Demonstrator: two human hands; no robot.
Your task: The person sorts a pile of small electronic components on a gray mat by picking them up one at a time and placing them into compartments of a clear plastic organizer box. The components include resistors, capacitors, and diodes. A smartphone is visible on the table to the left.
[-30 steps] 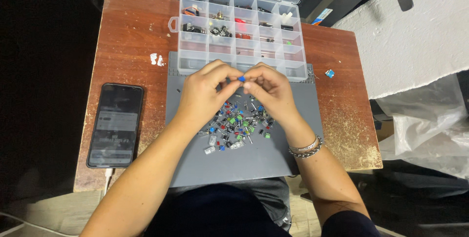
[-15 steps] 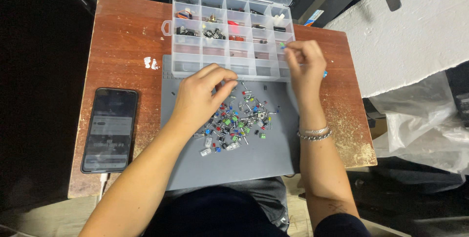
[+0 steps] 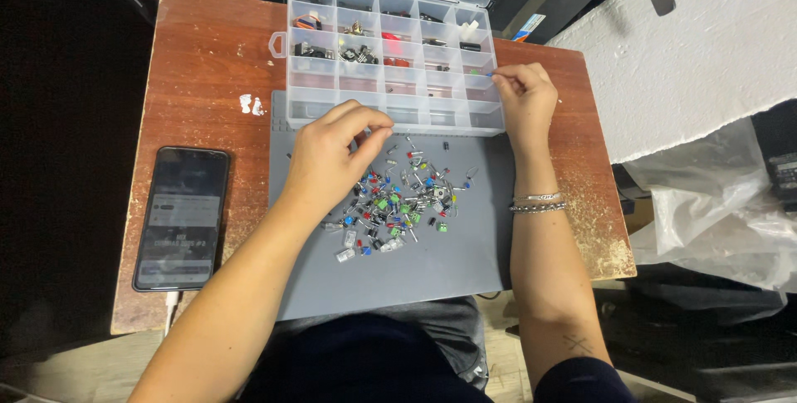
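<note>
One clear organizer box [image 3: 390, 54]: small blue part [image 3: 491, 76] being pinched by right hand [image 3: 525, 97] at its right edge; left hand [image 3: 336, 154], fingertips pinched, contents untellable, being held just below it over one pile of components [image 3: 397, 202]; one phone [image 3: 183, 216] lying lower left.

Left hand [image 3: 336, 154] hovered over component pile [image 3: 397, 202]; right hand [image 3: 525, 100] pinched at organizer box [image 3: 390, 54], two o'clock of pile.

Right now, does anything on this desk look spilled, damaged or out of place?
Small coloured components lie in a loose heap on the grey mat, not in the clear organiser box. The wooden table is worn pale along its right edge.
</note>
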